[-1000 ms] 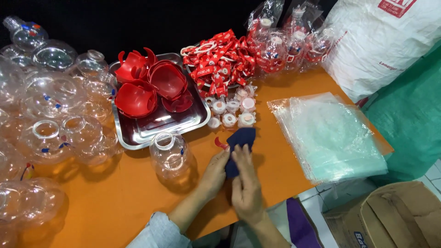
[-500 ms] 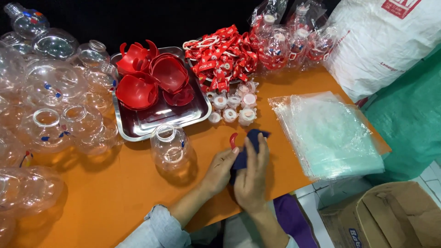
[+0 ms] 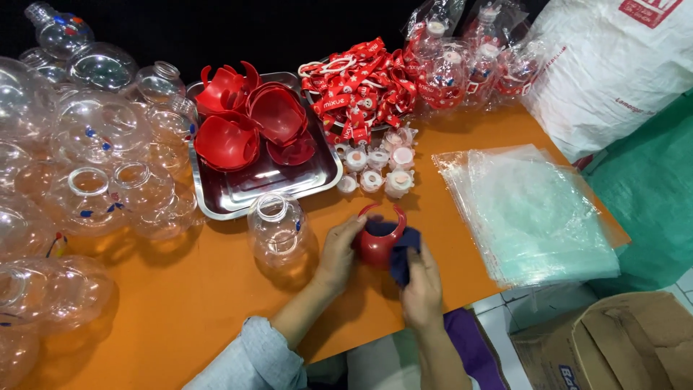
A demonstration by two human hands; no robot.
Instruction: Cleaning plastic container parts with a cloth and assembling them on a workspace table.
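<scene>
Handling notes for the red plastic bowl-shaped piece (image 3: pixel 377 244): it sits low over the orange table (image 3: pixel 180 303), near the front edge, between both hands and just right of a clear plastic jar (image 3: pixel 278 230). The left hand (image 3: pixel 339 249) is curled round its left side, fingers closed against the outer wall. The right hand (image 3: pixel 422 285) has its grip closed on a dark blue cloth (image 3: pixel 401 253), which is pressed against the right side and into the hollow of the piece. The piece appears to be thin moulded plastic: light, fairly stiff, with a glossy surface that is likely slippery under bare fingers. Two curved prongs rise from its rim; these look like the weakest points and are judged poor places to hold. The rounded outer wall, cupped in the palm, offers the firmer hold. The cloth is soft and limp and will conform to the curve. Behind, a steel tray (image 3: pixel 216 206) carries more red pieces (image 3: pixel 249 123) of the same kind. Small white caps (image 3: pixel 375 160) stand just beyond the tray's right corner, a stack of clear plastic bags (image 3: pixel 530 209) lies to the right, and clear round bottles (image 3: pixel 86 159) crowd the left of the table.
</scene>
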